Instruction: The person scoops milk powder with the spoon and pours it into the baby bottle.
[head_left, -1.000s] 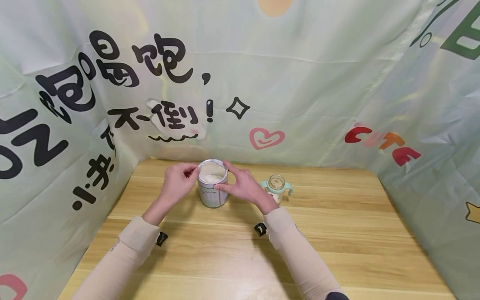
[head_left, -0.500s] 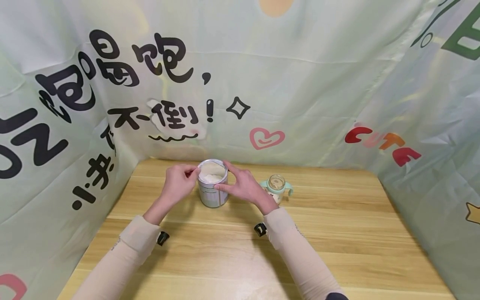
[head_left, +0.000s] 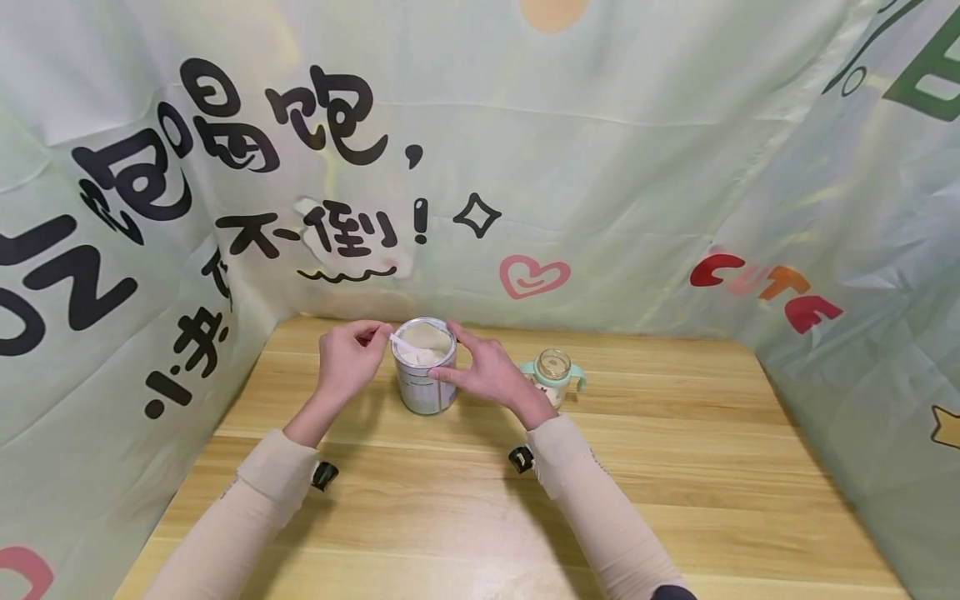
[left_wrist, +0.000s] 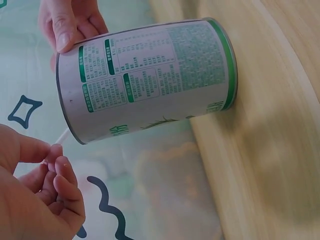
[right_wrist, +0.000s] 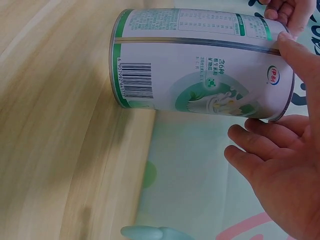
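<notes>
An uncapped milk powder can (head_left: 426, 392) stands upright on the table, pale powder showing inside. My left hand (head_left: 352, 358), at the left of its rim, pinches the thin white handle of a scoop (head_left: 405, 344); the scoop's far end lies inside the can. The left wrist view shows that handle (left_wrist: 63, 136) between thumb and forefinger. My right hand (head_left: 483, 367) holds the can near the top from the right. In the right wrist view its thumb (right_wrist: 292, 52) lies against the can (right_wrist: 165, 75) by the rim, and other fingers spread below.
A baby bottle (head_left: 553, 375) with mint-green handles stands uncapped behind my right wrist. The wooden table (head_left: 675, 467) meets printed fabric walls (head_left: 645, 200) at the back and sides. Small black pieces (head_left: 521, 458) show beside both cuffs.
My left hand has moved slightly left and up from the can's rim, and the white scoop handle now shows over the opening. The right hand and can have stayed in place.
</notes>
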